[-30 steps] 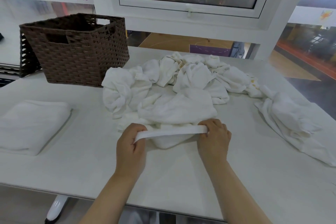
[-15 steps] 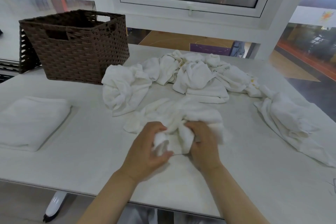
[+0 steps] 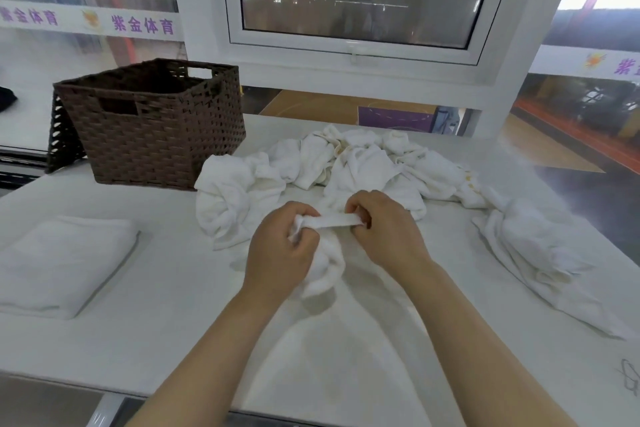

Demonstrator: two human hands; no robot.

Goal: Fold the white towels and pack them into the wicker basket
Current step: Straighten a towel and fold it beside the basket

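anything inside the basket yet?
Only the basket's dark upper inner walls show, with no towel above the rim. Its near wall hides the bottom, so it cannot be called empty.

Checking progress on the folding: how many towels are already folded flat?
1: the folded towel lies on the table's left side, near the basket. The basket's inside is hidden, so more may be there.

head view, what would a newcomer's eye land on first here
First the two hands at centre: the left hand and right hand each pinch an end of a white towel, a short strip of its edge stretched between them above the white table. Behind them lies a crumpled heap of towels, running on to the right. At far left stands a dark wicker basket, and nearer, one folded towel lies flat.
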